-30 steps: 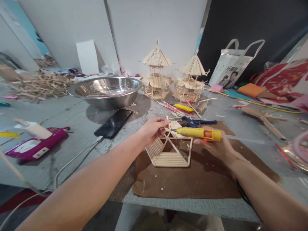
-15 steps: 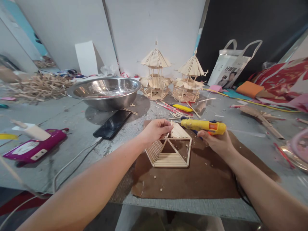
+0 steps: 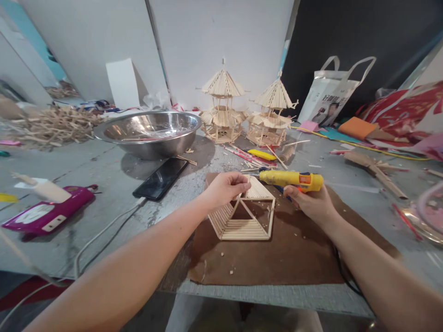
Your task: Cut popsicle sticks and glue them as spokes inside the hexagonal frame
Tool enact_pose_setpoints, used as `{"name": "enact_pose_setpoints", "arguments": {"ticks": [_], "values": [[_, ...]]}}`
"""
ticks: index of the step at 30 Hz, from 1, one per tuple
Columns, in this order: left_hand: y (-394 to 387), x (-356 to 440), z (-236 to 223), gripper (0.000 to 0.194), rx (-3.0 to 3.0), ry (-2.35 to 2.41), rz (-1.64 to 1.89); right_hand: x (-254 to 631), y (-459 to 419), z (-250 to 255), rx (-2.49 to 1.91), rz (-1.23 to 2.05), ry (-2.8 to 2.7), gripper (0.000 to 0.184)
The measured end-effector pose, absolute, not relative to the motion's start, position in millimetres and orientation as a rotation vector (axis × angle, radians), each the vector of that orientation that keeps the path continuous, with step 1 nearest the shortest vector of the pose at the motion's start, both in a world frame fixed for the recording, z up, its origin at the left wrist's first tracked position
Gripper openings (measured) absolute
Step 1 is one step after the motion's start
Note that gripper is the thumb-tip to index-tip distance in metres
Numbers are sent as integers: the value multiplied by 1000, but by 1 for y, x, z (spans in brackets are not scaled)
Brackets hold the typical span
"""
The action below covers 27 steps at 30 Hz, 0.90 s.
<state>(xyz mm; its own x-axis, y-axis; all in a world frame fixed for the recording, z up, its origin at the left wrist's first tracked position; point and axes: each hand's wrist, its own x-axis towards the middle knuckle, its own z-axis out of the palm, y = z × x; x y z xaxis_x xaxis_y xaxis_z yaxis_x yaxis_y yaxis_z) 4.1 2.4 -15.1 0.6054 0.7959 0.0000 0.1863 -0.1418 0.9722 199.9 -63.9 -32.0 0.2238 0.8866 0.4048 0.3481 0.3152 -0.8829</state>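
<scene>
My right hand [image 3: 313, 203] is wrapped round a yellow hot glue gun [image 3: 290, 180], its nozzle pointing left toward my left fingertips. My left hand [image 3: 228, 189] is pinched closed over the far left part of a flat, many-sided panel of wooden sticks [image 3: 246, 229]. Whatever lies between those fingertips is too small to make out. Some wedges of the panel are filled with rows of sticks; others, at the right and middle, are open between spokes. Beneath the panel lies a brown mat [image 3: 287, 263] with small wood crumbs on it.
Two stick pagodas [image 3: 223, 108] stand at the back, near a steel bowl [image 3: 152, 147]. A black phone [image 3: 161, 179] with a cable and a purple power strip [image 3: 51, 212] lie left. A yellow utility knife [image 3: 262, 155] and loose sticks lie beyond the mat; a white bag [image 3: 325, 99] stands back right.
The view has shifted very slightly. Both hands stay almost in place, with the glue gun still level beside the left fingertips and the panel unmoved on the mat.
</scene>
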Motion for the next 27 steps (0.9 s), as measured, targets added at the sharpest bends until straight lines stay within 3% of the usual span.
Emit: {"name": "enact_pose_setpoints", "arguments": {"ticks": [27], "values": [[2,4,-15,21,1756,853,662,198,-66,-26,-1285,568,-1365,24]]}}
